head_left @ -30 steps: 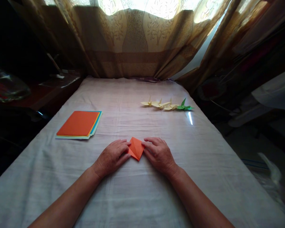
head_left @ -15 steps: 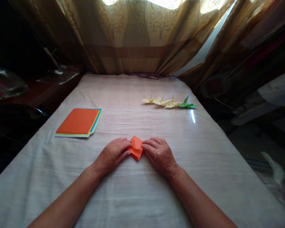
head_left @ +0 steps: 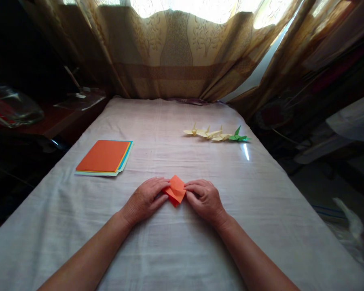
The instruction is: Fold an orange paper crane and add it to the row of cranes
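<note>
Narrower since a second ago, the creased, diamond-shaped orange paper [head_left: 176, 190] lies low centre on the cloth-covered worktop [head_left: 182, 242], pinched between curled fingers of left hand [head_left: 145, 199] and right hand [head_left: 205, 198].

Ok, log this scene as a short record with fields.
surface: table under a pale cloth
left hand: fingers on the left edge of the folded orange paper
right hand: fingers on the paper's right edge
paper state: partly folded, flat on the cloth between both hands
paper stack: far left, orange sheet on top, other colours under it
cranes: three yellow cranes in a row at far right, green crane at the row's right end
backdrop: curtain, lit from behind
</note>
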`<move>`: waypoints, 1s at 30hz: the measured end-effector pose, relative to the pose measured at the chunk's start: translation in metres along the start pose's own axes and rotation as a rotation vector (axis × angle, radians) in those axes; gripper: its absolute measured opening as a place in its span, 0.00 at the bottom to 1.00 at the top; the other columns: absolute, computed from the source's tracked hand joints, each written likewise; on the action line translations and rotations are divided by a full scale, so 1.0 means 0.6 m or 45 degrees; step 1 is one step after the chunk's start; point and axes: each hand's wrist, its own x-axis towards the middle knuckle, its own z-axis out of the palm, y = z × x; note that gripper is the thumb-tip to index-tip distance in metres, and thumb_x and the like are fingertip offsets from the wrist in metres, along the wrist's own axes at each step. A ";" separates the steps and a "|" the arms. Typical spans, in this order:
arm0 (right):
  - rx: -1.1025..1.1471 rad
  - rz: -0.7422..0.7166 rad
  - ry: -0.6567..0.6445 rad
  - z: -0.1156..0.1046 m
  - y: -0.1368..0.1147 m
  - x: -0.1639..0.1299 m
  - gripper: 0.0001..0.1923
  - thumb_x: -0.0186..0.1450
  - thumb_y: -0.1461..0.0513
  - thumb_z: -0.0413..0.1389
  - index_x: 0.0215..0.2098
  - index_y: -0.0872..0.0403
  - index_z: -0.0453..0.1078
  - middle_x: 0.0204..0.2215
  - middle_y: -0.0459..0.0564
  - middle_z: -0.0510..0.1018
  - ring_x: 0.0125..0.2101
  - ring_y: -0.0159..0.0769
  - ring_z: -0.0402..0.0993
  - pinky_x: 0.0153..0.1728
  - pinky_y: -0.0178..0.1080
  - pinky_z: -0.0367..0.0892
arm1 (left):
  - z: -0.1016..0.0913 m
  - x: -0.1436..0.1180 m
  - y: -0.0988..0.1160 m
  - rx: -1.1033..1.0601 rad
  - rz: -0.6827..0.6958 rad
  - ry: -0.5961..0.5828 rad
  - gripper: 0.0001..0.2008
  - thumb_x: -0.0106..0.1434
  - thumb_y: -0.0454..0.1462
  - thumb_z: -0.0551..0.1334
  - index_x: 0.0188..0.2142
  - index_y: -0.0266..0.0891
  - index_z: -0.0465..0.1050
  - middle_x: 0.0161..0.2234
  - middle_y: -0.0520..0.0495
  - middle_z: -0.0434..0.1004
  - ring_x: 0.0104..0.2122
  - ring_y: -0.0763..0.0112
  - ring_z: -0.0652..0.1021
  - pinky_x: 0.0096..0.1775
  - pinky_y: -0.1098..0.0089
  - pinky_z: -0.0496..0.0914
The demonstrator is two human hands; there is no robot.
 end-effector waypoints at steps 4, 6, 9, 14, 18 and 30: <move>0.010 0.032 0.071 0.003 -0.007 0.002 0.08 0.60 0.66 0.56 0.30 0.49 0.77 0.32 0.46 0.83 0.35 0.36 0.79 0.40 0.38 0.68 | 0.005 0.009 0.016 -0.096 -0.114 0.097 0.16 0.61 0.33 0.61 0.49 0.40 0.72 0.48 0.44 0.78 0.49 0.62 0.77 0.53 0.59 0.70; -0.048 0.055 0.118 0.004 -0.012 0.004 0.09 0.61 0.65 0.55 0.30 0.49 0.77 0.32 0.46 0.83 0.34 0.36 0.78 0.40 0.37 0.68 | 0.009 0.016 0.025 -0.121 -0.165 0.138 0.16 0.58 0.32 0.61 0.47 0.40 0.73 0.46 0.44 0.79 0.47 0.62 0.77 0.52 0.60 0.71; -0.155 0.096 0.182 0.007 -0.017 0.007 0.09 0.62 0.64 0.53 0.30 0.50 0.76 0.30 0.48 0.83 0.30 0.36 0.77 0.36 0.36 0.67 | 0.016 0.023 0.035 -0.105 -0.222 0.171 0.15 0.56 0.31 0.61 0.44 0.40 0.74 0.43 0.45 0.79 0.45 0.61 0.77 0.50 0.59 0.71; -0.188 0.110 0.240 0.011 -0.025 0.015 0.11 0.63 0.63 0.50 0.30 0.50 0.75 0.27 0.48 0.82 0.27 0.36 0.76 0.34 0.36 0.66 | 0.026 0.028 0.036 -0.055 -0.332 0.197 0.15 0.56 0.31 0.59 0.43 0.40 0.76 0.42 0.46 0.81 0.43 0.63 0.78 0.48 0.61 0.72; -0.177 0.148 0.247 0.012 -0.031 0.019 0.11 0.64 0.63 0.49 0.31 0.50 0.74 0.27 0.48 0.81 0.27 0.36 0.75 0.33 0.35 0.67 | 0.024 0.030 0.037 0.014 -0.371 0.205 0.14 0.61 0.32 0.57 0.44 0.42 0.78 0.41 0.46 0.82 0.42 0.62 0.79 0.47 0.61 0.72; -0.162 0.135 0.086 0.012 -0.041 0.051 0.13 0.57 0.68 0.56 0.38 0.49 0.77 0.37 0.47 0.83 0.37 0.38 0.78 0.41 0.38 0.71 | -0.002 0.044 0.037 0.252 -0.458 0.205 0.11 0.65 0.35 0.57 0.36 0.41 0.80 0.33 0.45 0.84 0.33 0.62 0.81 0.36 0.67 0.71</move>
